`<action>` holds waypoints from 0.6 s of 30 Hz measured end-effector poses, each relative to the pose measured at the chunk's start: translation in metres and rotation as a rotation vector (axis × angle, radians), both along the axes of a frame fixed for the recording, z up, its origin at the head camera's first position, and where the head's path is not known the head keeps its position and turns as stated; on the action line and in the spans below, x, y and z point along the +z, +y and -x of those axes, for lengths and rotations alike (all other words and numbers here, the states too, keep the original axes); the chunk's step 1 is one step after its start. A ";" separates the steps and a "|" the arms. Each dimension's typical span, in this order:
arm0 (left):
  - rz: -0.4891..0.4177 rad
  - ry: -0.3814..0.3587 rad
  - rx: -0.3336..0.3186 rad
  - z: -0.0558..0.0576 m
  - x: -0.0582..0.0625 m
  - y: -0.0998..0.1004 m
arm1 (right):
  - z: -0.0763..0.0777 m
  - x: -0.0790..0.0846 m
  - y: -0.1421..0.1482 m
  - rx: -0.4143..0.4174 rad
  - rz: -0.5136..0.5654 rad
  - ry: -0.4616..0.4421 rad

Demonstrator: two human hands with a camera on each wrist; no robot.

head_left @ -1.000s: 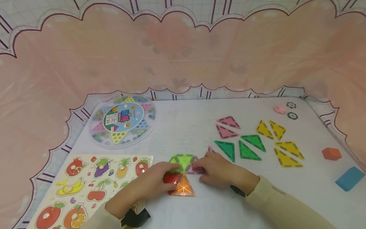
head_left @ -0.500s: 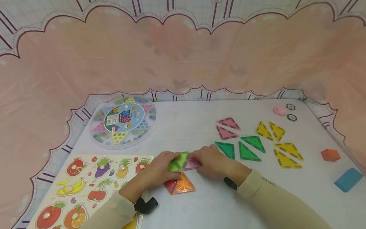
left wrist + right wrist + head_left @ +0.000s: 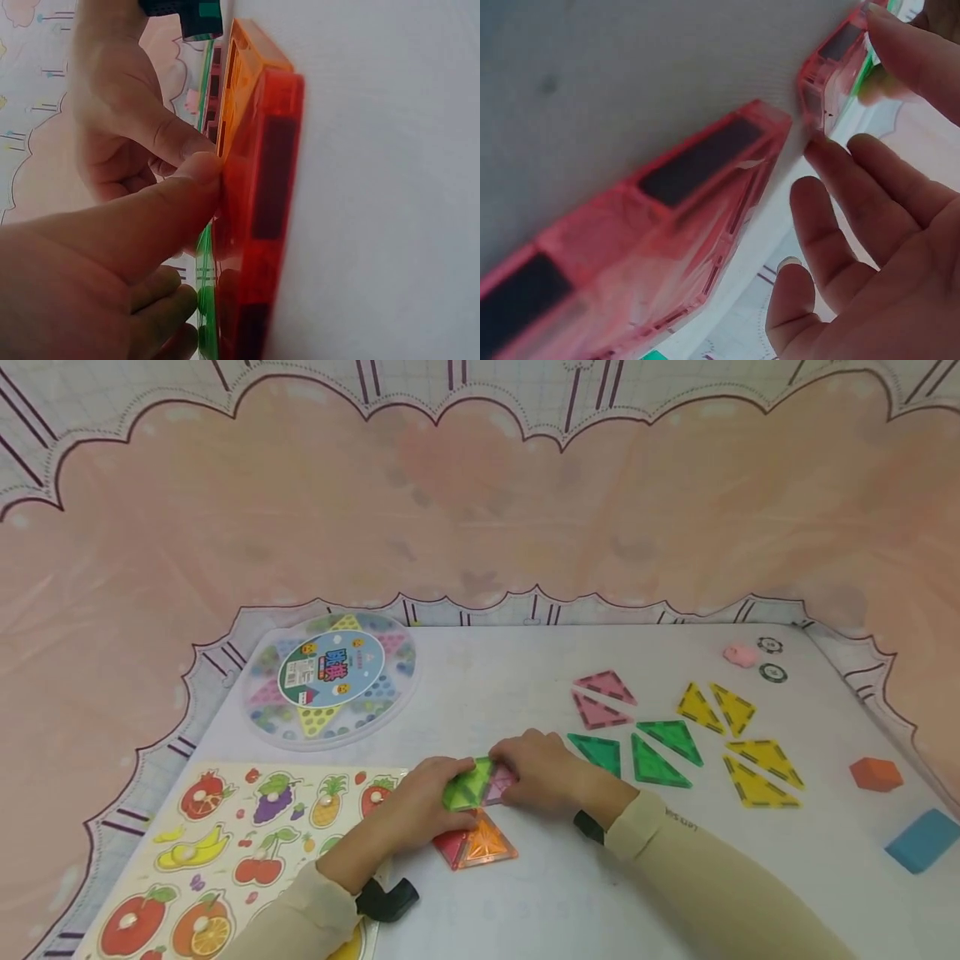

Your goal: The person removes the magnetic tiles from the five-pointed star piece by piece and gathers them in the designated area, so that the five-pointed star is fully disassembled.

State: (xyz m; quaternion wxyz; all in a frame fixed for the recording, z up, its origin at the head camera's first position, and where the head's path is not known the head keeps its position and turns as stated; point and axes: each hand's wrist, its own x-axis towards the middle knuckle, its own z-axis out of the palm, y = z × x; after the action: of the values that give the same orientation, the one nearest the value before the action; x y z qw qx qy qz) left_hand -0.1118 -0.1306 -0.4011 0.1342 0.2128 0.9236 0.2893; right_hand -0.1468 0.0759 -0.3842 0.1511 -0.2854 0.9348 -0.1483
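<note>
My left hand (image 3: 427,802) pinches the left side of a cluster of translucent magnetic tiles, its fingers along the light green tiles (image 3: 467,787) and its thumb at the red tile (image 3: 452,847). An orange triangle tile (image 3: 487,842) lies beside the red one at the front. From the right, my right hand (image 3: 546,770) grips a pink triangle tile (image 3: 497,787) bordering the green. In the right wrist view, thumb and fingertips close on that pink tile (image 3: 838,71), and a second pink tile (image 3: 667,240) lies nearer the camera. The left wrist view shows the red tile (image 3: 262,180) edge-on.
Pink triangle tiles (image 3: 600,710), dark green tiles (image 3: 654,762) and yellow tiles (image 3: 761,781) lie to the right. Beyond them are a pink pig figure (image 3: 739,655), an orange block (image 3: 876,774) and a blue block (image 3: 922,841). A fruit puzzle board (image 3: 172,827) and round game board (image 3: 330,681) sit left.
My left hand has shifted right and now covers more of the green and red tiles. My right hand has moved left, nearer to it, and the green and pink tiles have turned slightly.
</note>
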 end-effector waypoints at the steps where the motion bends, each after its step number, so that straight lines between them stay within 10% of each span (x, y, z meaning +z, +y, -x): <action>1: 0.002 -0.005 0.005 0.000 0.000 0.000 | 0.000 0.000 0.000 -0.002 -0.001 0.002; 18: 0.021 0.011 -0.006 0.001 0.003 0.001 | -0.003 0.000 0.002 0.019 -0.050 0.066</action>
State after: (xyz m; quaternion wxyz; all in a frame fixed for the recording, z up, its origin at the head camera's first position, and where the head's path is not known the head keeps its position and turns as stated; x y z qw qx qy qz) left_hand -0.1125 -0.1298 -0.3979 0.1321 0.2158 0.9267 0.2780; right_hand -0.1434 0.0778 -0.3840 0.1289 -0.2952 0.9398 -0.1138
